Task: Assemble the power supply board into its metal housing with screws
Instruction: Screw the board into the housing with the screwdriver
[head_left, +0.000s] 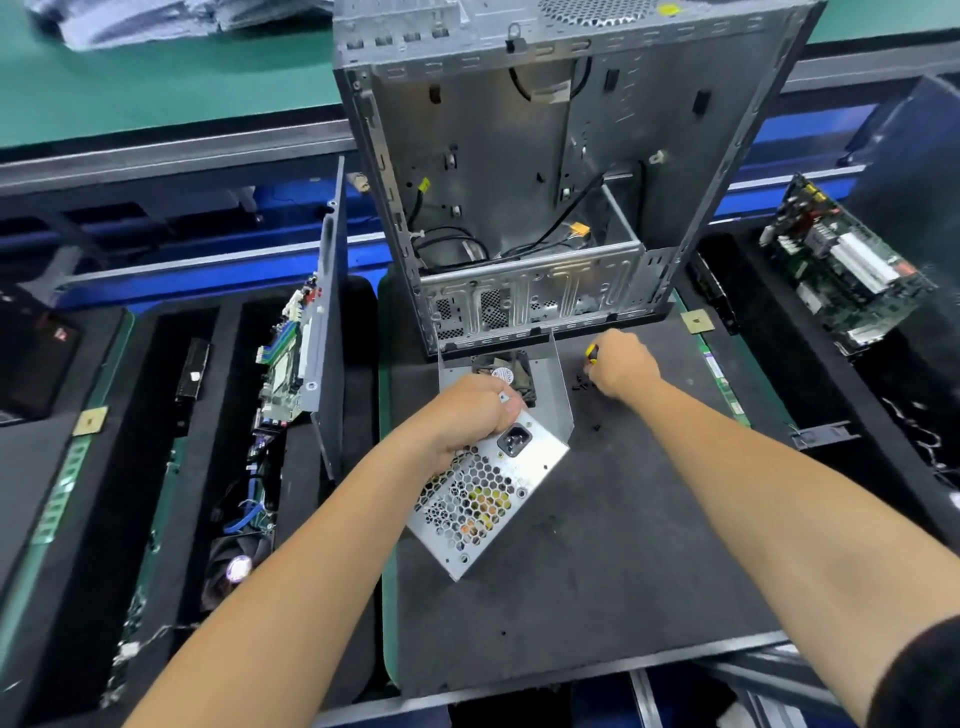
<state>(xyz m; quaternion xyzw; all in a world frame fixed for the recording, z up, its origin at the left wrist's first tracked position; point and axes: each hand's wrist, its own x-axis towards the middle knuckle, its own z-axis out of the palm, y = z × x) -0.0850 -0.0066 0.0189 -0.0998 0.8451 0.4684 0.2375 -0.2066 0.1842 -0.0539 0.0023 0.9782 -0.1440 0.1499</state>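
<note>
The left hand (475, 410) gripped the near upper edge of the metal housing (488, 493), fingers curled over its rim just above the black power socket (515, 439). The housing lay tilted on the dark foam mat (597, 561), its honeycomb grille facing up and its open side turned away, where a small black fan (511, 376) showed inside. The right hand (621, 371) was closed around a yellow-and-black screwdriver (591, 353), its fingertips down among a scatter of small black screws (582, 384) just beside the housing. Whether 1 screw was already pinched could not be told. Beyond both hands stood an open computer case (545, 182); circuit boards (841, 265) lay in trays to either side. The step appeared to be screw pickup. It would go best with the left hand keeping the housing steady, 1 screw taken at a time, and the driver square to the hole.
</note>
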